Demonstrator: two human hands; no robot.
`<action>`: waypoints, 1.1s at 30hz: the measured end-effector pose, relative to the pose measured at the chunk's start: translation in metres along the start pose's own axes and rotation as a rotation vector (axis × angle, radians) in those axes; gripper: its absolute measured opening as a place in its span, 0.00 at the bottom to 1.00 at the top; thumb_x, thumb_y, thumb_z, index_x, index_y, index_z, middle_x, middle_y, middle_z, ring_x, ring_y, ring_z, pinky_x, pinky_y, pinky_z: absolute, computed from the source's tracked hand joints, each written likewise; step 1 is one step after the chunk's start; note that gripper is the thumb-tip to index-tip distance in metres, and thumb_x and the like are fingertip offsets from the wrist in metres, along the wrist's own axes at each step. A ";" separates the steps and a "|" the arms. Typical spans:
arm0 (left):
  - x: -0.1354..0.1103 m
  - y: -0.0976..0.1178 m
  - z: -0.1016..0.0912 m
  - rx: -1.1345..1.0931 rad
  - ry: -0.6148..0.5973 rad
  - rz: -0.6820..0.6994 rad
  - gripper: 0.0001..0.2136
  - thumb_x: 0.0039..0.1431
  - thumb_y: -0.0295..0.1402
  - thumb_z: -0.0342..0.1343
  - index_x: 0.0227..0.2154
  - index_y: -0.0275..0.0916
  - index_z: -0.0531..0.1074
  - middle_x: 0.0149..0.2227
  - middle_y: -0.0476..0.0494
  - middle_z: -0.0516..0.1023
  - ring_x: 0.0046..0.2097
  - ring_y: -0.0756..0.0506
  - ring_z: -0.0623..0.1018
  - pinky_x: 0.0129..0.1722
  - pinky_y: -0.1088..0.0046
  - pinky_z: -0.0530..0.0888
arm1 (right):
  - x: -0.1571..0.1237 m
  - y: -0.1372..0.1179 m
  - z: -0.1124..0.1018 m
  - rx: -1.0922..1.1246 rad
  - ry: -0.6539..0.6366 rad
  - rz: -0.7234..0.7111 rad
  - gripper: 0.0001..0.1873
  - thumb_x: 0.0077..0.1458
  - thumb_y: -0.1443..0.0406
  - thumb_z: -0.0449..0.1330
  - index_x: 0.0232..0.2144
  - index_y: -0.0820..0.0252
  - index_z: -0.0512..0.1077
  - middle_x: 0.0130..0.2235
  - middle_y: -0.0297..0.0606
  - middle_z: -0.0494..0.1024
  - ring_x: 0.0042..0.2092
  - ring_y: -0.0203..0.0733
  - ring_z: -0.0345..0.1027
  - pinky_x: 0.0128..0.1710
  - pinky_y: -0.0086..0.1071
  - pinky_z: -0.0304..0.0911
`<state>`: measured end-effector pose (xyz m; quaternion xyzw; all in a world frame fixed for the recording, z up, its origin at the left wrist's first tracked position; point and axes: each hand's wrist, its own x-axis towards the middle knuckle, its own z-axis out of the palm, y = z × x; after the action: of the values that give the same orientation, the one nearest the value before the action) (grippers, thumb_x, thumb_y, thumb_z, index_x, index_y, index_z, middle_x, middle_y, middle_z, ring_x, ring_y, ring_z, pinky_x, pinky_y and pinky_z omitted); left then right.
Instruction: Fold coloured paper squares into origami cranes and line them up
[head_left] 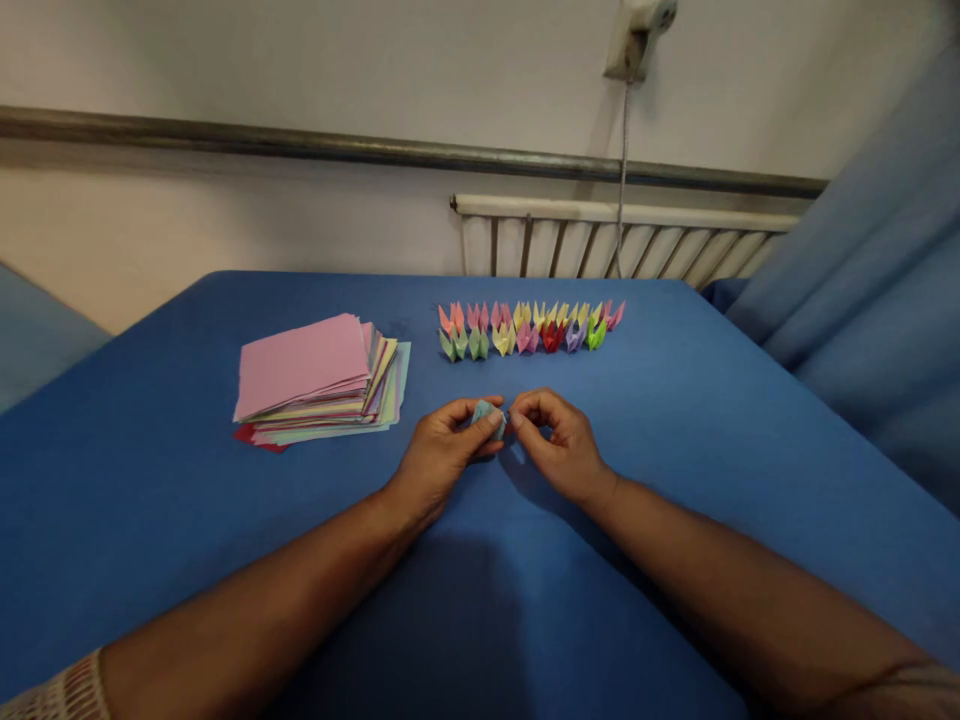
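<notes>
My left hand [442,450] and my right hand [559,440] meet over the middle of a blue table [675,420]. Both pinch a small folded piece of light blue paper [487,412] between thumbs and fingertips, just above the cloth. Beyond the hands lie two short rows of several small folded paper pieces [529,328] in pink, yellow, green, red and purple. A stack of coloured square paper sheets [319,378], pink on top, lies to the left of my left hand.
A white railing [622,235] and a metal wall rail [375,150] run behind the table. A blue curtain [877,260] hangs at the right. A cord [622,170] drops from a wall fitting.
</notes>
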<state>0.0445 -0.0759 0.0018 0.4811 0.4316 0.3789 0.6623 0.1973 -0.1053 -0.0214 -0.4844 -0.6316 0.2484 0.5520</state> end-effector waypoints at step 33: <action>-0.004 0.003 0.005 -0.295 -0.001 -0.122 0.08 0.47 0.32 0.66 0.28 0.34 0.75 0.32 0.49 0.74 0.37 0.51 0.73 0.40 0.73 0.73 | -0.003 0.000 0.005 -0.038 -0.064 -0.059 0.02 0.52 0.69 0.60 0.31 0.57 0.72 0.35 0.35 0.72 0.35 0.36 0.67 0.35 0.30 0.64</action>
<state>0.0480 -0.0802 0.0064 0.3518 0.3992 0.3969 0.7479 0.1924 -0.1070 -0.0241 -0.4679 -0.6675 0.2352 0.5293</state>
